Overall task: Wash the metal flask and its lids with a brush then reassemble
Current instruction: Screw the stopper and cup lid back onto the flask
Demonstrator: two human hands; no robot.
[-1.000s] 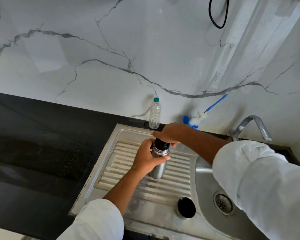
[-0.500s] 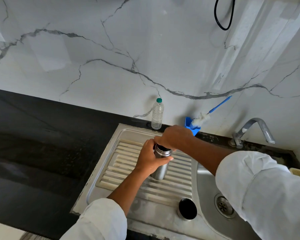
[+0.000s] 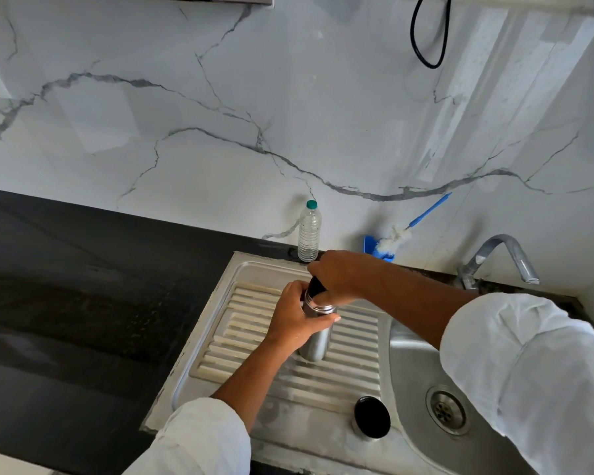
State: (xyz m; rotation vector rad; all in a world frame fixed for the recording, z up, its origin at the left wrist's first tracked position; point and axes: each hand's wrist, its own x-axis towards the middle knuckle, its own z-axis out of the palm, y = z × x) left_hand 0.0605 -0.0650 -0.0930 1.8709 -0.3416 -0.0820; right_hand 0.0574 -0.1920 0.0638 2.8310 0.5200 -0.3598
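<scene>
Steel ribbed drainboard [image 3: 326,380] nearest you holds the black-lined steel cup lid [image 3: 372,418], still off. Behind it, your left hand [image 3: 294,320] curls round the upright metal flask [image 3: 317,341]. Your right hand [image 3: 343,277] has shifted its curled grip on the black inner stopper [image 3: 315,286], likely mid-twist. The blue-handled white bottle brush [image 3: 393,238] leans on the wall.

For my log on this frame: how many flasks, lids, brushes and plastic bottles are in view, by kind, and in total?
Metal flask: 1
Lids: 2 (black lid under the right hand, steel lid on the drainboard)
Brush: 1
Plastic bottle: 1
Total: 5
</scene>
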